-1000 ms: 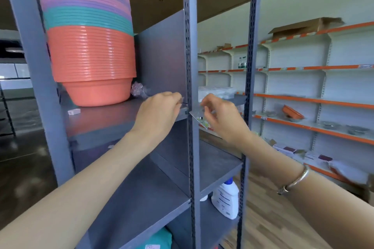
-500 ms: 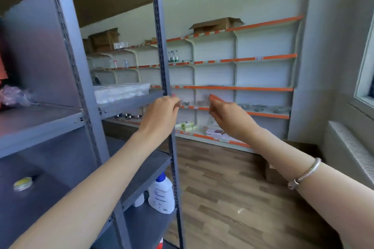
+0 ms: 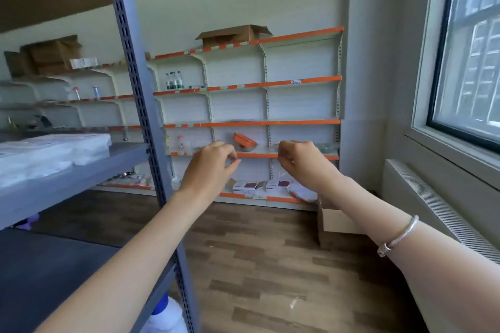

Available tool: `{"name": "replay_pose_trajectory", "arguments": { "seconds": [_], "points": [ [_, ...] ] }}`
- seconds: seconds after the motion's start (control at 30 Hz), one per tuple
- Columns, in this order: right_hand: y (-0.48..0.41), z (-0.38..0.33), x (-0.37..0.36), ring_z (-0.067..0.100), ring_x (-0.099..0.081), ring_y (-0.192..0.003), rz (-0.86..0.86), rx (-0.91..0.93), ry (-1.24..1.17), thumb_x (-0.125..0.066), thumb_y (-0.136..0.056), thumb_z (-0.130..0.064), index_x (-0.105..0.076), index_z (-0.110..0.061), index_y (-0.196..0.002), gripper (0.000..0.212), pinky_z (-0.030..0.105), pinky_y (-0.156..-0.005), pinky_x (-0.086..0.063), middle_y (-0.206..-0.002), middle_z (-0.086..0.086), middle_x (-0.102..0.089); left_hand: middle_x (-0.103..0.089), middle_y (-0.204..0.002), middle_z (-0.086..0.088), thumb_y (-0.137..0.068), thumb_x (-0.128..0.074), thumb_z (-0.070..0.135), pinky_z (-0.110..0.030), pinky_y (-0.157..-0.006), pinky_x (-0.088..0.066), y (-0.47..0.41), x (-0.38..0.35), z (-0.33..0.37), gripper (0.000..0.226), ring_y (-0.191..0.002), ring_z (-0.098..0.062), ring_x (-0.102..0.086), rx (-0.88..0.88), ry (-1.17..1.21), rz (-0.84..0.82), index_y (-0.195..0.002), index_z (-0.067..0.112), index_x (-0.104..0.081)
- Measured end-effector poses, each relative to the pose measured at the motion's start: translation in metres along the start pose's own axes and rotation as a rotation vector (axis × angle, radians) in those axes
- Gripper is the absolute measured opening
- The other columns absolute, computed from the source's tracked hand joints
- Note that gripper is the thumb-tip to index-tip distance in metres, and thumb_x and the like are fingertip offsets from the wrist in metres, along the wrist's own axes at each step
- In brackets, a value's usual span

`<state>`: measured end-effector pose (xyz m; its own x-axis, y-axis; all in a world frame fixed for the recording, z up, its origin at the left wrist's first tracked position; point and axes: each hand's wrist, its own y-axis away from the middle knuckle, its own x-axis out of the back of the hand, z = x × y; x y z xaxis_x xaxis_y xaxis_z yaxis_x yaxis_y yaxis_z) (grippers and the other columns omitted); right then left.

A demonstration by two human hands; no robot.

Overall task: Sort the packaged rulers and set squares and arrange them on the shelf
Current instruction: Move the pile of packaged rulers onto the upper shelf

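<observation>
Left hand (image 3: 209,170), right hand (image 3: 301,163): fingers curled, grip contents indeterminable | clear packets (image 3: 54,154) lie on grey shelf (image 3: 67,184) | sorting judged unfinished

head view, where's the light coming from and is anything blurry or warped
In the head view, soft daylight comes from the window on the right, no hard shadows; the same view's wide lens makes the grey post lean and curve; the left hand and right hand are smeared, and the wall shelves look soft.
</observation>
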<state>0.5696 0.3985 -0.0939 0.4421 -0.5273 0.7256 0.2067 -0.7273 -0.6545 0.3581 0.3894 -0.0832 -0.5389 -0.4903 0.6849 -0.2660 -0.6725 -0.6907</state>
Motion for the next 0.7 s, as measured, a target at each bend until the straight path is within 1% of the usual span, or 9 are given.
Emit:
{"name": "replay_pose_trajectory", "arguments": {
  "seconds": [0.07, 0.17, 0.3, 0.43, 0.5, 0.53, 0.6, 0.7],
  "points": [
    [-0.019, 0.019, -0.013, 0.037, -0.056, -0.073, 0.015, -0.041, -0.006, -0.051, -0.090, -0.008, -0.056, 0.001, -0.085, 0.012, 0.043, -0.067, -0.049, -0.080, 0.017, -0.061, -0.065, -0.094, -0.005, -0.088, -0.066, 0.015, -0.037, -0.083, -0.048, -0.024, -0.019, -0.014, 0.010, -0.089, -0.022, -0.061, -0.017, 0.020, -0.022, -0.090, 0.006, -0.070],
    [-0.040, 0.045, -0.032, 0.033, -0.058, -0.076, 0.028, -0.061, -0.022, -0.051, -0.089, -0.004, -0.057, -0.001, -0.089, 0.007, 0.042, -0.070, -0.049, -0.084, 0.014, -0.062, -0.065, -0.094, -0.003, -0.085, -0.067, 0.009, -0.033, -0.082, -0.048, -0.055, -0.049, -0.031, 0.006, -0.090, -0.020, -0.061, -0.026, 0.049, -0.043, -0.090, 0.007, -0.070],
    [-0.066, 0.088, -0.055, 0.031, -0.058, -0.080, 0.008, -0.068, -0.022, -0.047, -0.085, 0.005, -0.058, -0.006, -0.092, 0.017, 0.041, -0.071, -0.048, -0.088, 0.013, -0.061, -0.068, -0.097, -0.004, -0.084, -0.064, 0.000, -0.035, -0.086, -0.050, -0.094, -0.091, -0.051, 0.012, -0.092, -0.019, -0.063, -0.035, 0.087, -0.096, -0.093, 0.007, -0.071],
    [-0.095, 0.139, -0.078, 0.032, -0.057, -0.083, 0.015, -0.084, 0.032, -0.045, -0.086, 0.005, -0.059, -0.003, -0.093, 0.017, 0.033, -0.069, -0.040, -0.090, 0.014, -0.065, -0.069, -0.093, -0.004, -0.087, -0.062, 0.004, -0.035, -0.081, -0.052, -0.142, -0.138, -0.065, 0.011, -0.087, -0.020, -0.063, -0.039, 0.068, -0.100, -0.091, 0.010, -0.070],
    [-0.112, 0.171, -0.090, 0.035, -0.059, -0.081, -0.001, -0.096, 0.074, -0.043, -0.088, 0.001, -0.054, -0.007, -0.098, 0.017, 0.036, -0.069, -0.046, -0.088, 0.014, -0.067, -0.068, -0.091, -0.003, -0.088, -0.062, 0.006, -0.036, -0.077, -0.051, -0.168, -0.165, -0.071, 0.008, -0.086, -0.023, -0.062, -0.040, 0.045, -0.106, -0.090, 0.012, -0.067],
    [-0.122, 0.189, -0.095, 0.037, -0.060, -0.077, -0.002, -0.107, 0.088, -0.041, -0.089, -0.001, -0.050, -0.010, -0.102, 0.018, 0.040, -0.069, -0.050, -0.086, 0.015, -0.067, -0.068, -0.089, -0.003, -0.088, -0.062, 0.007, -0.036, -0.076, -0.051, -0.181, -0.180, -0.072, 0.006, -0.085, -0.023, -0.062, -0.039, 0.047, -0.100, -0.090, 0.012, -0.065],
    [-0.143, 0.224, -0.104, 0.039, -0.059, -0.073, 0.004, -0.131, 0.093, -0.040, -0.088, -0.002, -0.045, -0.015, -0.107, 0.024, 0.045, -0.066, -0.051, -0.082, 0.015, -0.067, -0.067, -0.087, 0.000, -0.088, -0.064, 0.008, -0.033, -0.074, -0.050, -0.208, -0.210, -0.074, 0.008, -0.082, -0.021, -0.061, -0.037, 0.067, -0.082, -0.091, 0.014, -0.061],
    [-0.179, 0.274, -0.113, 0.038, -0.059, -0.073, -0.020, -0.144, 0.059, -0.043, -0.085, -0.001, -0.044, -0.018, -0.109, 0.029, 0.046, -0.068, -0.051, -0.080, 0.015, -0.068, -0.063, -0.081, 0.004, -0.087, -0.066, 0.008, -0.026, -0.068, -0.042, -0.250, -0.252, -0.075, 0.010, -0.075, -0.015, -0.057, -0.009, 0.101, -0.089, -0.092, 0.016, -0.060]
  ]
}}
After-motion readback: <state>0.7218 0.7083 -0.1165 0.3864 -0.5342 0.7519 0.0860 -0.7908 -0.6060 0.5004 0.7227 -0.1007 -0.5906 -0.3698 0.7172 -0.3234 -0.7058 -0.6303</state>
